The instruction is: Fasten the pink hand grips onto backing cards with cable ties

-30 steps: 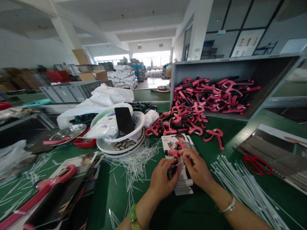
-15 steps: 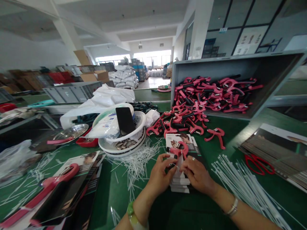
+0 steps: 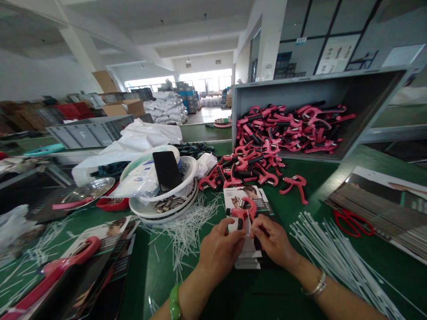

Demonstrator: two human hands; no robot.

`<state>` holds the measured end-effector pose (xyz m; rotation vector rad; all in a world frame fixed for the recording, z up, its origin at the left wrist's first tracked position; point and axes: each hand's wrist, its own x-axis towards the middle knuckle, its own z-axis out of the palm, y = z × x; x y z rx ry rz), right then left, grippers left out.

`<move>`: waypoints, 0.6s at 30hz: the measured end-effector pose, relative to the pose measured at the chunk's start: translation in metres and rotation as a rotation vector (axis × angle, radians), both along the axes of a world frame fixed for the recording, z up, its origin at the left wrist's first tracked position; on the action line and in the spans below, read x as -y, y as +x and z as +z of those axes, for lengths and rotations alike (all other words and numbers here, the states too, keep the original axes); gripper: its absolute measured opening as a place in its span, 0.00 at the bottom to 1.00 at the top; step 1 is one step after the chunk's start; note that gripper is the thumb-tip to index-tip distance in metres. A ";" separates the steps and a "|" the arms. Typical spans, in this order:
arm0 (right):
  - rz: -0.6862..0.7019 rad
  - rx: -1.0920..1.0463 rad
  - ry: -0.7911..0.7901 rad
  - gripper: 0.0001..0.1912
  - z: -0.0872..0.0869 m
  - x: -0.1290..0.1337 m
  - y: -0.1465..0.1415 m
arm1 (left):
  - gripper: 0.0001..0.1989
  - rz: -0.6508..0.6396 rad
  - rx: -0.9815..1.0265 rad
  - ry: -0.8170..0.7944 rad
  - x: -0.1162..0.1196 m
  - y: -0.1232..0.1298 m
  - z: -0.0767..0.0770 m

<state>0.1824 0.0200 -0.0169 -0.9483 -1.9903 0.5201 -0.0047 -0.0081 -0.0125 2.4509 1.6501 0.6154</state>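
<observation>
well, the pink-and-black hand grip trainer [image 3: 242, 211] sits against a printed backing card [image 3: 233, 195], held just above a short stack of matching cards [image 3: 248, 264] on the green desk [image 3: 160, 284]. it looks light and stiff, a sprung shape with a rubbery coating, so the solid curved handle seems the surest place to take hold, while the card may bend if pressed alone. the left hand [image 3: 220, 251] and right hand [image 3: 273, 242] meet it from either side, their fingers [image 3: 233, 231] pinched together on the card just under the grip; exactly what the tips hold is partly hidden. just behind lies a loose heap of grips [image 3: 240, 175], with more in a tilted grey crate [image 3: 316, 91], and a spare grip [image 3: 295, 184] lies apart from them. to the right are white cable ties [image 3: 333, 253] and red scissors [image 3: 350, 222]; to the left, snipped tie ends [image 3: 182, 235] scatter around stacked white bowls [image 3: 163, 211] holding small metal parts [image 3: 165, 204] and a phone [image 3: 167, 171]
</observation>
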 end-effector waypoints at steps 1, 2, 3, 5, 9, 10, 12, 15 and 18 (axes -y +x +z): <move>0.042 0.071 0.048 0.11 0.002 0.000 0.001 | 0.14 -0.011 -0.059 0.020 0.003 0.001 -0.001; 0.084 0.159 0.096 0.11 0.003 0.002 0.001 | 0.17 -0.026 -0.114 0.034 0.005 0.002 -0.003; 0.123 0.255 0.142 0.11 0.004 0.004 0.001 | 0.20 -0.044 -0.163 0.040 0.007 0.003 -0.004; 0.176 0.415 0.209 0.11 0.006 0.010 -0.002 | 0.25 -0.080 -0.237 0.031 0.011 0.005 -0.006; 0.137 0.390 0.201 0.11 0.011 0.014 0.013 | 0.30 -0.104 -0.315 0.018 0.014 0.007 -0.007; 0.048 0.349 0.179 0.10 0.013 0.011 0.029 | 0.30 -0.100 -0.329 0.011 0.014 0.007 -0.008; -0.250 0.331 0.166 0.09 0.016 0.001 0.075 | 0.31 -0.094 -0.348 -0.009 0.014 0.007 -0.010; -0.680 0.546 0.088 0.08 0.013 -0.016 0.160 | 0.31 -0.101 -0.331 -0.028 0.014 0.007 -0.013; -0.782 0.525 0.088 0.14 0.005 -0.024 0.220 | 0.30 -0.097 -0.293 -0.050 0.014 0.007 -0.013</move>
